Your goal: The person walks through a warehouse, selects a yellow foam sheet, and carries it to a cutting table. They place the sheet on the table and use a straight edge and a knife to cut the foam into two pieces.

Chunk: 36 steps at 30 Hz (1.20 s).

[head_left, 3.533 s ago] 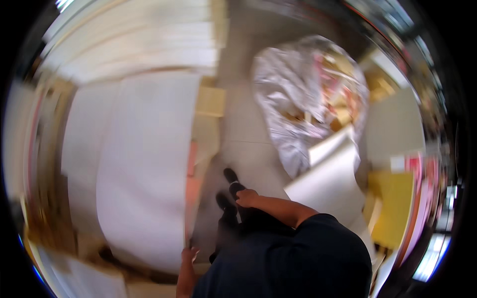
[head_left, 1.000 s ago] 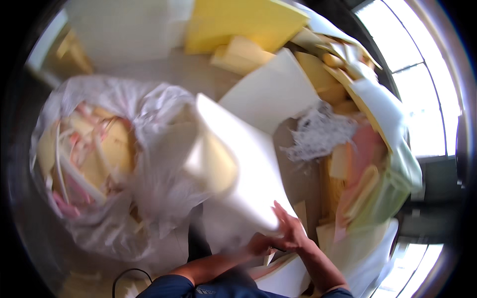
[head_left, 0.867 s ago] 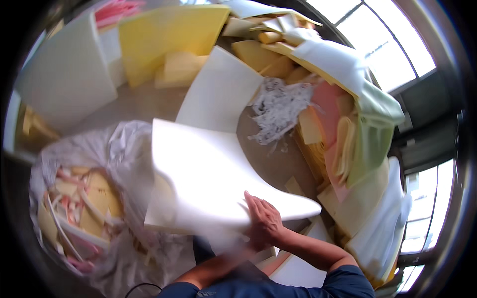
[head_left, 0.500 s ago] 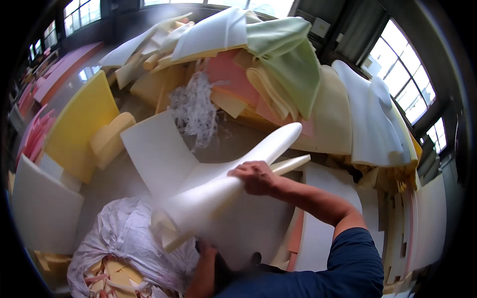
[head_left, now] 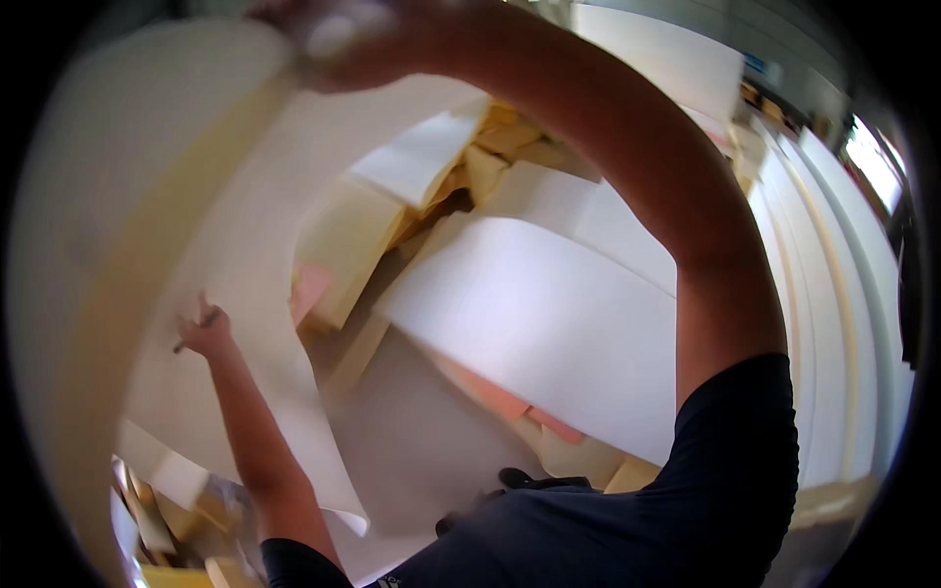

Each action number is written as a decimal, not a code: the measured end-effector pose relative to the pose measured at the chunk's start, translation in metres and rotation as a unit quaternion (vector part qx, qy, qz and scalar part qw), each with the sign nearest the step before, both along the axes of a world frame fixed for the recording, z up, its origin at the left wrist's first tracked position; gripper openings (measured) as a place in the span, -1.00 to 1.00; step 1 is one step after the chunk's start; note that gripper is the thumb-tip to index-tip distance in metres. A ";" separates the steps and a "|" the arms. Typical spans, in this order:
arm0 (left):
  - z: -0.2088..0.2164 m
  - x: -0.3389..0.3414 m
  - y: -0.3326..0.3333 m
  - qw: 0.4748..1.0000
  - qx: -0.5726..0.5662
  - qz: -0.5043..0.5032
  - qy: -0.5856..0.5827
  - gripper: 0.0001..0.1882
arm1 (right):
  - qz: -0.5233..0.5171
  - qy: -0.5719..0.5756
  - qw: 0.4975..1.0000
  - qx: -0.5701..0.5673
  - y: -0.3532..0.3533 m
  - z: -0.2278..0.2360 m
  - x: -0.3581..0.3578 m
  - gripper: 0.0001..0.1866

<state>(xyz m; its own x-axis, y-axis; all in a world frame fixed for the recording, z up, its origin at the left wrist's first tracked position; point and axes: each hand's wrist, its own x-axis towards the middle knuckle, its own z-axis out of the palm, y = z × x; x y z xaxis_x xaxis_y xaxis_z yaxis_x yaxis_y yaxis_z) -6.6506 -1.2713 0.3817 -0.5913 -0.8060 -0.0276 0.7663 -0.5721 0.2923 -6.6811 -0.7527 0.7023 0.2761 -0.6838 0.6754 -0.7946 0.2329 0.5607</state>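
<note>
A large white foam sheet (head_left: 240,211) with a yellowish edge fills the left side of the view, raised and close to me. My right hand (head_left: 343,44), blurred by motion, is closed on the sheet's upper edge at the top, the arm arching overhead from the right. My left hand (head_left: 207,331) is against the face of the sheet lower down. A thin dark stick-like tool (head_left: 180,347) pokes out of its curled fingers; its kind is too small to make out. One or two fingers point upward.
A wide white foam sheet (head_left: 549,314) lies on a stack in front, with pink foam pieces (head_left: 490,392) under it. Crumpled yellowish foam offcuts (head_left: 500,147) pile up behind. Tall white foam slabs (head_left: 833,294) stand at the right. More foam scraps (head_left: 176,514) lie at lower left.
My view has swung round to the stacked sheets. The curled white foam my right hand held low is now raised and spread out at left. My left hand has come up against it.
</note>
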 end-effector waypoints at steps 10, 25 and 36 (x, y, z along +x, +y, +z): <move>0.185 -0.225 0.217 0.972 -0.163 -0.168 0.001 -0.72 | -0.038 0.107 0.993 -0.014 0.233 0.025 -0.013 -0.76; -0.359 0.011 0.440 0.437 -0.265 -0.612 -0.603 -0.74 | -0.250 -0.322 0.906 0.113 0.430 -0.269 -0.073 -0.87; -0.305 0.242 0.259 0.445 -0.305 -0.250 -0.804 -0.73 | -0.608 -0.487 0.491 0.389 0.551 -0.590 -0.026 -0.47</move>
